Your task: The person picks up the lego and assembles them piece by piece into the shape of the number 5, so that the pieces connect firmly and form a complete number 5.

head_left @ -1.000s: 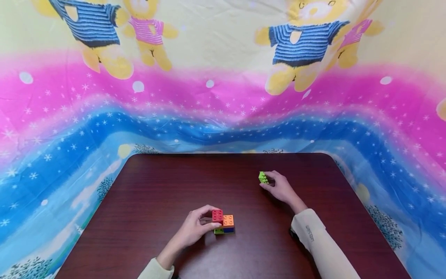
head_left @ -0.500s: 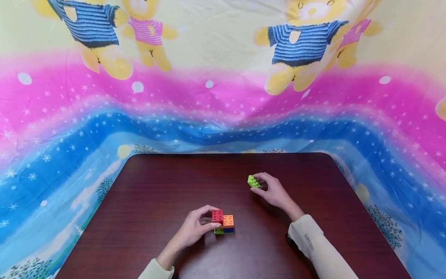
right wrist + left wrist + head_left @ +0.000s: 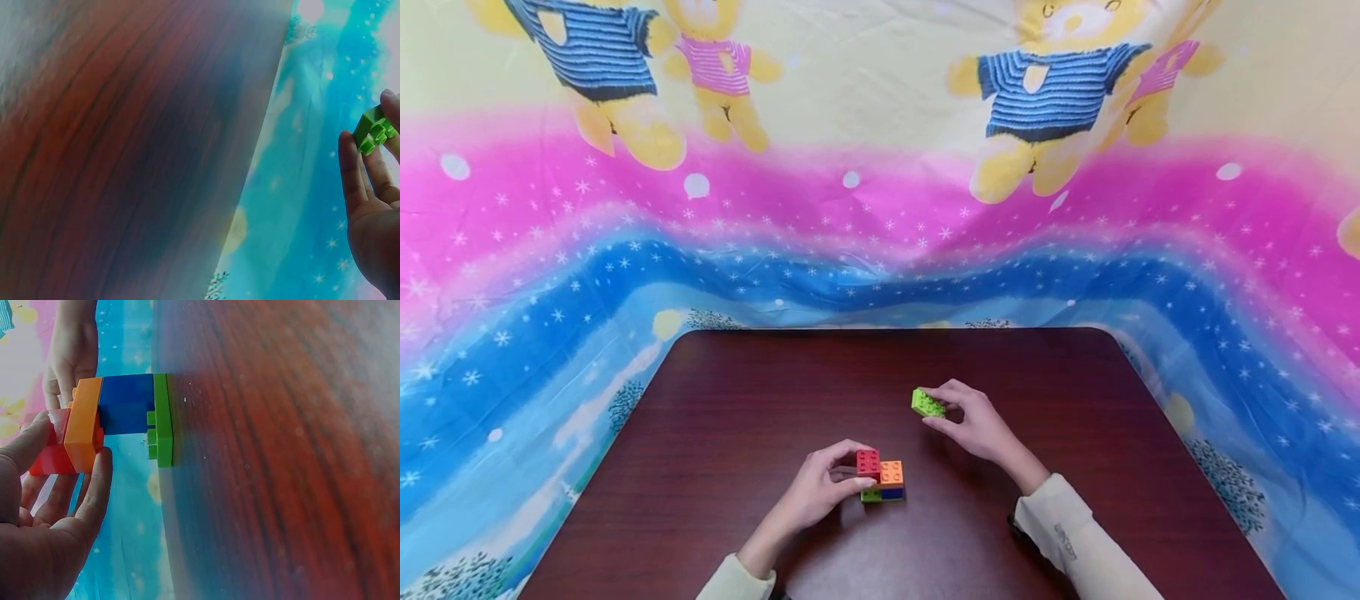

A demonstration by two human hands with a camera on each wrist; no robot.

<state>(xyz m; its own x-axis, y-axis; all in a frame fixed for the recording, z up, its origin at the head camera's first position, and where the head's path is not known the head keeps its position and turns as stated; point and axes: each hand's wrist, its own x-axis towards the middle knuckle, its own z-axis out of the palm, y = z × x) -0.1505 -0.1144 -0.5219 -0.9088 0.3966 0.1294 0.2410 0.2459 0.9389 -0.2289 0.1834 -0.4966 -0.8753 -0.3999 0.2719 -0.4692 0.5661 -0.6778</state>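
Observation:
My left hand point(image 3: 816, 487) pinches the red brick point(image 3: 868, 461) at the top of a small stack of toy building bricks. Beside the red brick shows the studded top of an orange brick point(image 3: 891, 472). In the left wrist view the red brick sits on the orange one, a blue brick point(image 3: 127, 404) comes below, and a flat green brick point(image 3: 163, 422) forms the base on the table. My right hand point(image 3: 973, 421) holds a lime-green studded brick point(image 3: 927, 403) between thumb and fingers, above the table and apart from the stack; its studs also show in the right wrist view.
The dark wooden table point(image 3: 760, 383) has rounded far corners. A printed cloth point(image 3: 865, 225) with bears and snowflakes hangs behind it and along both sides.
The right hand has moved left and nearer with the lime-green brick, toward the stack, and the brick has turned a little. My left hand and the stack have stayed in place.

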